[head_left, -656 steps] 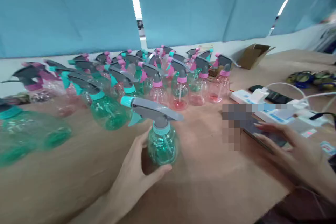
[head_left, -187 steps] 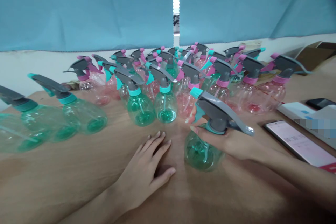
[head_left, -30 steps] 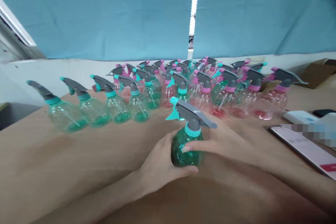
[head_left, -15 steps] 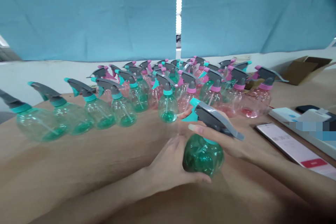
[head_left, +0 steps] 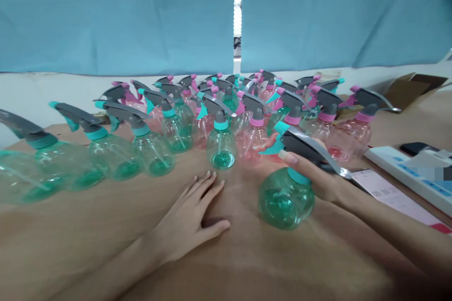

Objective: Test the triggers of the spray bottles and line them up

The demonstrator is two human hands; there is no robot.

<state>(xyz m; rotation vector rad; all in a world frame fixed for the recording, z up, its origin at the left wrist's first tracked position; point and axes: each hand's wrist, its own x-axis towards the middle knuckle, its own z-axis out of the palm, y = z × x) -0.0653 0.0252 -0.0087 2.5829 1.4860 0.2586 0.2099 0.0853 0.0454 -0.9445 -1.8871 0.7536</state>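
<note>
One green spray bottle (head_left: 286,202) with a grey head and turquoise nozzle is at the near middle of the table (head_left: 243,263), right of centre; whether its base touches the wood cannot be told. One right hand (head_left: 323,181) grips it around the neck, thumb on the near side and a fingertip beside the turquoise trigger. One left hand (head_left: 189,216) lies palm down on the wood, fingers loosely spread, holding nothing. Beyond the hands, four green bottles (head_left: 155,153) line up toward the table's left edge, the outermost cut by the frame. Two more green ones (head_left: 221,146) stand nearer the centre, and four pink-collared bottles (head_left: 326,116) carry the front line on toward the right. Behind these, along the far edge, more bottles of both colours overlap too much to count. On the table's right side lie one phone (head_left: 391,193), partly covered by the held bottle's lever and the forearm, and one white power strip (head_left: 413,169). One cardboard box (head_left: 409,94) stands at the far right, flaps spread, near the wall.
</note>
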